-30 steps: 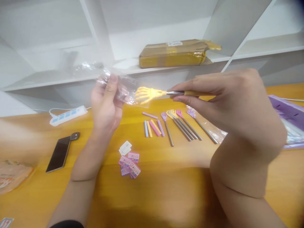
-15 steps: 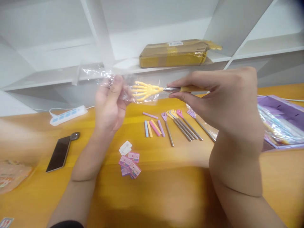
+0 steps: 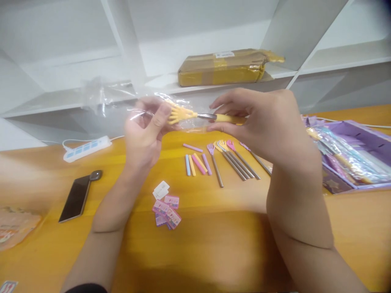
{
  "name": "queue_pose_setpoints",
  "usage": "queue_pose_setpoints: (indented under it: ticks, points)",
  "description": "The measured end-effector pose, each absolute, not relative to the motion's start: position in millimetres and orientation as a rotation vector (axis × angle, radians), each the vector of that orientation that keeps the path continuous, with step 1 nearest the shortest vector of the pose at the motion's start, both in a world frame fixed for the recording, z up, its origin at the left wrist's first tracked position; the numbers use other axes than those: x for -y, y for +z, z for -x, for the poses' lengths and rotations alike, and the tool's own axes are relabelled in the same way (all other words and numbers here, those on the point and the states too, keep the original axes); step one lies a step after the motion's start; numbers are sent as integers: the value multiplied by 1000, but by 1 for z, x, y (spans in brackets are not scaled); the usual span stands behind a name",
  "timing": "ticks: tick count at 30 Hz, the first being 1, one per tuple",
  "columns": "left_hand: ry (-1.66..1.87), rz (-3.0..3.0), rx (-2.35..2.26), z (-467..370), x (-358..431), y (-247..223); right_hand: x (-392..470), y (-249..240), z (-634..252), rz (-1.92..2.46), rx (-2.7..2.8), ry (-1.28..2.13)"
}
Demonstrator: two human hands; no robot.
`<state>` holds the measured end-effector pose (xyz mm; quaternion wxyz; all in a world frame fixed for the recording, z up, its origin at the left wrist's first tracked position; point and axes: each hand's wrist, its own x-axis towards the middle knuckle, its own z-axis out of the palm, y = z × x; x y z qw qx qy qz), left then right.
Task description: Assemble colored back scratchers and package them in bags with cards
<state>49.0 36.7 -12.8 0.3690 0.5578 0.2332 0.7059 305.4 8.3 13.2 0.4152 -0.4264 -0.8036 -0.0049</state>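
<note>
A yellow hand-shaped back scratcher [image 3: 180,114] is held level above the table, its head inside a clear plastic bag [image 3: 104,97]. My left hand [image 3: 145,134] is closed on the bag, its thumb pressing over the tips of the yellow claw. My right hand [image 3: 259,122] is curled around the scratcher's yellow handle, thumb below and fingers above; the fingers are somewhat loose, and the handle's end is hidden in the palm. Below lie several metal-stemmed back scratchers [image 3: 236,160] with purple, yellow and pink heads. Left of them are several short coloured tubes [image 3: 198,162].
Small printed cards [image 3: 166,211] lie mid-table. Further left are a black phone [image 3: 75,197], a small dark device [image 3: 95,175] and a white power strip [image 3: 88,148]. A purple box [image 3: 345,183] of bagged items stands right. A taped parcel [image 3: 226,69] sits on the shelf.
My right hand has moved left, pushing the scratcher further toward my left hand. Its fingers have loosened from a pinch. The claw tips now reach my left thumb.
</note>
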Motion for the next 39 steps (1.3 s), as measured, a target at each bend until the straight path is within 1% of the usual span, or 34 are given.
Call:
queue_pose_setpoints:
  ticks: [4,7,13,17,22,28,34,39]
  points:
    - [1879,-1402,-615,-39,-40,-6,-12,19,-325,1259,2220,2]
    - [1862,-1394,-626,-39,-39,-5,-13,22,-334,1320,2290,-32]
    - [1771,-1395,-607,-58,-38,-17,-14,19,-326,1226,2313,-80]
    - [1775,-1370,-570,-58,-42,-20,-16,17,-320,1160,2328,-104]
    - [1783,-1356,-630,-57,-42,-17,-19,12,-316,1061,2284,-42]
    - [1629,-1400,-593,-72,-42,-32,-19,7,-303,1022,2306,13]
    - [1733,-1372,-619,-66,-54,-37,-19,11,-315,991,2340,217]
    - [1716,-1334,-635,-61,-55,-31,-16,16,-324,1008,2317,112]
